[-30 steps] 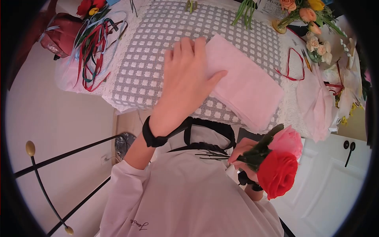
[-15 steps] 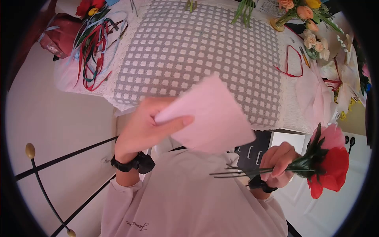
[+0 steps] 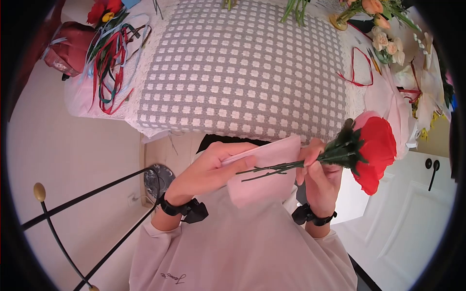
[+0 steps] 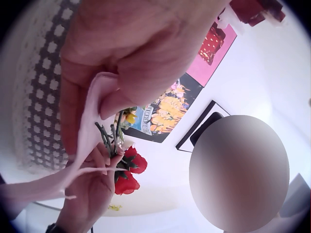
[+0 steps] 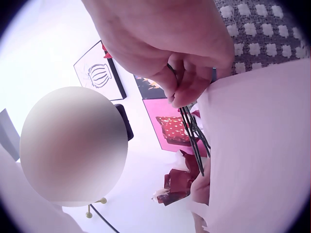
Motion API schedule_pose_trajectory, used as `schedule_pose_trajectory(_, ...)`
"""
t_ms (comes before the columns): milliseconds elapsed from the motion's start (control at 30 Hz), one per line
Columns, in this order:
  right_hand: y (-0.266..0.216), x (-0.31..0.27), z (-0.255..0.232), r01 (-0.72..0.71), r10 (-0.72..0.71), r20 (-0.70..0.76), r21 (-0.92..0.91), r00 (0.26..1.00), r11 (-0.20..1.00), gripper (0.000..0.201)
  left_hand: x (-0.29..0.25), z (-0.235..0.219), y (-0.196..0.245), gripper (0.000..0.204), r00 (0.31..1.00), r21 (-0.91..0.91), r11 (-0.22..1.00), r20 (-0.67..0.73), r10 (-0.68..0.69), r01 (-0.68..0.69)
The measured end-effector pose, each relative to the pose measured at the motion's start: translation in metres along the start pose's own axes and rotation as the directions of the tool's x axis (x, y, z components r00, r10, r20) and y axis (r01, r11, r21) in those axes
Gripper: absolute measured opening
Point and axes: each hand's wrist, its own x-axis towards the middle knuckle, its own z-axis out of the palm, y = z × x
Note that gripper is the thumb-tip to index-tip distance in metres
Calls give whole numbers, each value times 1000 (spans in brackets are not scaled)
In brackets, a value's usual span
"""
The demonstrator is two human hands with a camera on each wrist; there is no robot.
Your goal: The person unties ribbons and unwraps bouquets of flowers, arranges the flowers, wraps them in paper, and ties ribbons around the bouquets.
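Observation:
My left hand (image 3: 206, 172) grips a folded sheet of pale pink wrapping paper (image 3: 262, 186) along its left edge, in front of my body. In the left wrist view the thumb lies on one face of the paper (image 4: 87, 128) and the fingers lie behind it. My right hand (image 3: 323, 184) pinches the thin green stems (image 3: 274, 170) of a small bunch of flowers. A red rose (image 3: 377, 148) heads the bunch, with a pink flower (image 3: 366, 118) partly hidden behind it. The stems cross over the paper toward the left hand, and the right fingers are right at the paper's edge.
A grey and white checked cloth (image 3: 233, 82) covers the table ahead. Tangled ribbons (image 3: 109, 82) and a dark red wrapped bundle (image 3: 70, 48) are at left. Peach flowers (image 3: 383, 41), a red ribbon loop (image 3: 361, 70) and pink paper (image 3: 383, 102) lie at right. A black metal rail (image 3: 92, 189) stands lower left.
My left hand lay on the pink paper on the cloth, then lifted it off and brought it toward my body. My right hand has carried the flowers up and in beside the paper.

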Motion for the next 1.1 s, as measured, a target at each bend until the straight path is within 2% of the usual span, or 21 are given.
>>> schedule_pose_trajectory(67, 1, 0, 0, -17, 17, -19, -1, 1000, 1000, 8, 0, 4, -2, 36, 1000, -123, 992, -21, -20, 18)
schedule_pose_trajectory(133, 2, 1, 1, 39, -38, -21, 13, 999, 999, 10, -2, 6, -1, 38, 998, -138, 988, -15, -66, 63)
schedule_pose_trajectory(200, 0, 0, 1, 19, -19, -20, 20, 1000, 1000, 10, -3, 8, -1, 40, 994, -156, 982, -13, -112, 109)
schedule_pose_trajectory(267, 1, -1, 0, -4, 4, -17, 28, 1000, 1000, 11, -5, 8, -1, 46, 983, -383, 906, 53, -174, 181)
schedule_pose_trajectory(367, 4, 0, -2, -46, 47, -16, 50, 999, 998, 12, -5, 10, -2, 52, 989, -457, 877, 87, -121, 147)
schedule_pose_trajectory(500, 4, 2, 1, -37, 35, 45, 51, 998, 998, 10, -4, 9, 2, 52, 975, -414, 887, 159, -153, 207)
schedule_pose_trajectory(567, 2, 2, 2, -38, 35, 64, 53, 997, 998, 10, -4, 10, 6, 53, 978, -240, 953, 146, -150, 182)
schedule_pose_trajectory(600, 1, 2, 3, -49, 46, 78, 37, 996, 998, 9, -4, 11, 4, 53, 977, -238, 954, 147, -152, 184)
schedule_pose_trajectory(667, 0, 2, 3, -59, 56, 92, 22, 994, 998, 8, -3, 12, -2, 55, 988, -167, 985, 152, -25, 50)
schedule_pose_trajectory(700, 1, 2, 2, -22, 25, 98, -33, 995, 999, 7, -2, 13, -2, 55, 988, -165, 985, 152, -25, 51)
schedule_pose_trajectory(767, 3, 1, 0, 15, -6, 105, -86, 994, 996, 6, 0, 14, -3, 56, 990, -35, 999, 139, -15, 20)
schedule_pose_trajectory(867, 6, -3, -6, 52, -38, 107, -134, 993, 990, 6, 1, 15, -6, 52, 988, -16, 1000, 152, 3, -1)
schedule_pose_trajectory(933, 7, -5, -8, 117, -107, 53, -227, 993, 967, 8, 2, 16, -5, 51, 984, -28, 1000, 178, 14, -9)
schedule_pose_trajectory(1033, -1, -4, -3, 117, -126, -8, -318, 992, 941, 16, 1, 17, -4, 49, 977, -31, 999, 210, 21, -15)
schedule_pose_trajectory(1100, -3, -5, -1, 89, -98, -23, -261, 995, 961, 15, 1, 18, -3, 49, 976, -19, 1000, 218, 14, -10)
